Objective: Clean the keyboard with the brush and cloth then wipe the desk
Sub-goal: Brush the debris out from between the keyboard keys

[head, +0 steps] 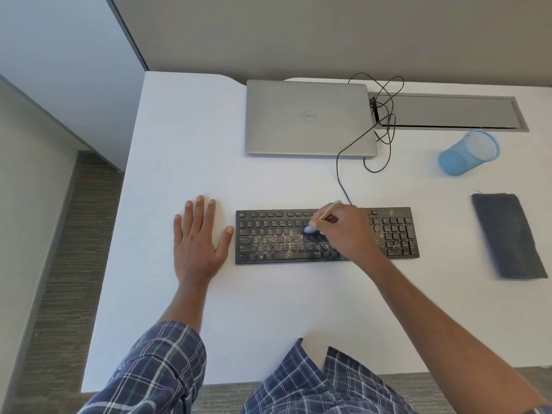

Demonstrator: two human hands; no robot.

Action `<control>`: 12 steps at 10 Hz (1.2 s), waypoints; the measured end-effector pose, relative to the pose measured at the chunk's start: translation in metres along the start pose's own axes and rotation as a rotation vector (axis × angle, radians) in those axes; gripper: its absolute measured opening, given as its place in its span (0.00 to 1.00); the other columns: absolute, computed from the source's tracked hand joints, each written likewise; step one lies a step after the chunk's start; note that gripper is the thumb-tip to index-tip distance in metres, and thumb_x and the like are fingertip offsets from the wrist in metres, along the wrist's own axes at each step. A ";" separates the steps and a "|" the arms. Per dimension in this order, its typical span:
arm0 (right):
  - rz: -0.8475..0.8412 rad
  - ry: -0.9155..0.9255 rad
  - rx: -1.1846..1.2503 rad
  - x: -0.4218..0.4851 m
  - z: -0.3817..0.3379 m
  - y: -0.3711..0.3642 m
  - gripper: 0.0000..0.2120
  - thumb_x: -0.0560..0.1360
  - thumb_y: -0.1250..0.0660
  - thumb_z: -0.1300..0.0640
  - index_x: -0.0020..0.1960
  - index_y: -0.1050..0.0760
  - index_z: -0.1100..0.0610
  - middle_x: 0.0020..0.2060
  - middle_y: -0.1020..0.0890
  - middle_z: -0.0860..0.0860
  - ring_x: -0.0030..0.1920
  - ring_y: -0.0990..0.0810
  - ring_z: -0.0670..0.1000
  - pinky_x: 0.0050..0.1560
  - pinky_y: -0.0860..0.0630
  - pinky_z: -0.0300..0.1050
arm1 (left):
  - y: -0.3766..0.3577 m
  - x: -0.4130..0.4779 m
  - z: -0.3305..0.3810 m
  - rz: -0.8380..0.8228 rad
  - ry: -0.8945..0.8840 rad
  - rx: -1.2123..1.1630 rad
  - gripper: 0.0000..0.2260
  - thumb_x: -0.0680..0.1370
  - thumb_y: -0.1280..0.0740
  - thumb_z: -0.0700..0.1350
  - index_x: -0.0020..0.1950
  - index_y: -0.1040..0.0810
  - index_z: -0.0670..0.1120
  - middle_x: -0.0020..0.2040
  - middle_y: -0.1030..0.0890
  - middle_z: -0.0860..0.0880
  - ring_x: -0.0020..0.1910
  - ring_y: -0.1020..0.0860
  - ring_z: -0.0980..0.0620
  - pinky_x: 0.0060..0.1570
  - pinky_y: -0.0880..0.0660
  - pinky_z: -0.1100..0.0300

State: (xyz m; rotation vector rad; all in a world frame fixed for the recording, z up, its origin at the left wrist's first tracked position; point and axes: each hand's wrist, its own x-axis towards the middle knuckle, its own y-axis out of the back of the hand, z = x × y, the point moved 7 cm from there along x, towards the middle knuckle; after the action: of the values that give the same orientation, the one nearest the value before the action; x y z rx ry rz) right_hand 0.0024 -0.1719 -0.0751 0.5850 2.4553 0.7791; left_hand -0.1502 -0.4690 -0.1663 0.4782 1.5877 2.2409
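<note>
The right grip (343, 227) pinches the brush (328, 210), its tip on the crumb-strewn keyboard (277, 248) in the middle of the tabletop (268, 309). The left grip (197, 243) lies flat, fingers apart, just left of it. Hard flicks could scatter crumbs toward the laptop (307, 118). The cloth (507, 234) lies near the right edge; the mesh cup (469, 153) behind it looks empty.

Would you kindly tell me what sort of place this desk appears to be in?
Most likely an office workstation. The white desk has a built-in cable hatch, a closed laptop sits behind a wired keyboard, and a partition stands at the left above carpet.
</note>
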 end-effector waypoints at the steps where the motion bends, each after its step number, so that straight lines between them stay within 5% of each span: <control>1: 0.002 -0.015 -0.013 0.000 0.009 -0.004 0.06 0.76 0.23 0.58 0.40 0.14 0.52 0.35 0.15 0.35 0.29 0.21 0.41 0.30 0.30 0.34 | 0.000 0.000 0.000 0.000 0.000 -0.002 0.33 0.86 0.45 0.63 0.88 0.43 0.51 0.89 0.48 0.50 0.88 0.53 0.47 0.85 0.51 0.39; 3: -0.015 -0.054 -0.231 -0.003 0.022 0.006 0.09 0.78 0.25 0.57 0.40 0.15 0.49 0.35 0.16 0.39 0.30 0.21 0.47 0.29 0.28 0.35 | -0.001 0.000 -0.001 -0.005 0.002 0.005 0.33 0.86 0.45 0.64 0.89 0.44 0.51 0.89 0.48 0.50 0.88 0.53 0.47 0.85 0.51 0.39; 7: 0.029 -0.031 -0.019 -0.005 0.005 -0.004 0.07 0.77 0.24 0.61 0.41 0.14 0.54 0.35 0.15 0.34 0.30 0.19 0.41 0.33 0.21 0.39 | 0.000 0.000 0.000 -0.003 -0.001 0.007 0.33 0.86 0.45 0.63 0.88 0.44 0.51 0.89 0.48 0.50 0.88 0.53 0.47 0.85 0.51 0.39; 8: 0.024 -0.034 -0.107 -0.008 0.019 -0.001 0.06 0.78 0.24 0.61 0.42 0.16 0.55 0.31 0.20 0.28 0.29 0.23 0.41 0.30 0.28 0.32 | 0.001 -0.001 0.000 0.001 0.001 0.005 0.33 0.86 0.45 0.63 0.88 0.43 0.51 0.89 0.48 0.50 0.88 0.52 0.46 0.85 0.51 0.39; 10: 0.088 -0.095 -0.193 -0.009 0.028 0.016 0.11 0.78 0.28 0.65 0.40 0.19 0.53 0.34 0.18 0.38 0.32 0.18 0.38 0.32 0.23 0.44 | 0.000 -0.001 0.000 -0.002 0.003 0.008 0.33 0.86 0.46 0.64 0.89 0.44 0.51 0.89 0.48 0.50 0.88 0.53 0.47 0.85 0.50 0.39; 12: 0.121 -0.059 0.111 -0.008 0.010 0.015 0.05 0.77 0.26 0.60 0.43 0.15 0.54 0.34 0.13 0.43 0.34 0.16 0.40 0.32 0.25 0.34 | -0.001 -0.001 0.000 -0.013 0.002 0.007 0.33 0.86 0.46 0.65 0.89 0.44 0.51 0.89 0.48 0.50 0.88 0.53 0.47 0.85 0.51 0.39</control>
State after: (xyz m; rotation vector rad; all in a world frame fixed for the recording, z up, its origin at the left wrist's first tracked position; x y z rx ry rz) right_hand 0.0182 -0.1610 -0.0698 0.7929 2.4381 0.6645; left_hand -0.1494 -0.4689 -0.1673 0.4668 1.5951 2.2278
